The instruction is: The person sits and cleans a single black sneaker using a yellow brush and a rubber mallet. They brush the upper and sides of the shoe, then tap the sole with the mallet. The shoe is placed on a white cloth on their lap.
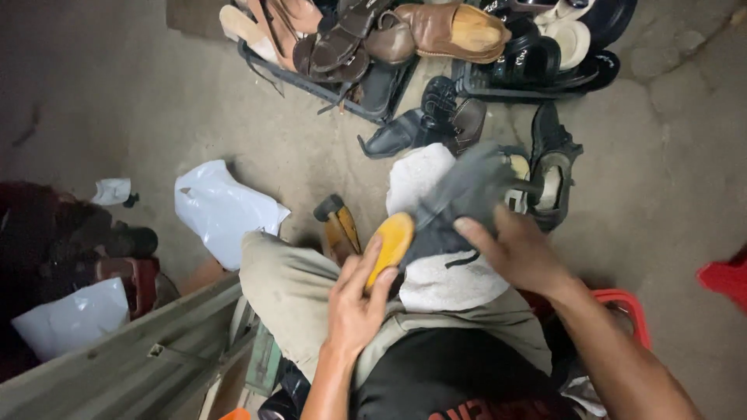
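**A:** What's nearest on the head view?

**B:** I see the person's lap: a black shirt, khaki trousers, and a white cloth (455,280) spread over the knee. The left hand (356,299) is just above the thigh, its fingers (373,260) curled around the end of a wooden brush (391,241) with a yellow-tan back. They are wrapped on it, not spread.

**A:** And the other hand?

**B:** The right hand (521,253) lies on a dark grey shoe (459,202) that rests on the white cloth. I can see the thumb pressed flat against the shoe's side; the remaining fingers go around the far side, so I cannot tell how tightly they grip. The brush touches the shoe at its near edge.

**A:** Around them?

**B:** A red stool (626,307) shows under the right forearm. Just left of the brush, a hammer (338,225) stands on the floor beside the knee. Farther left, a white plastic bag (222,210) lies on the concrete floor (669,194), and another white bag sits at the lower left among dark clutter.

**A:** Beyond that?

**B:** A black shoe (552,167) lies just past the grey one. At the far edge I make out a rack (311,78) piled with brown sandals and black footwear, with a tan shoe (451,31) on top.
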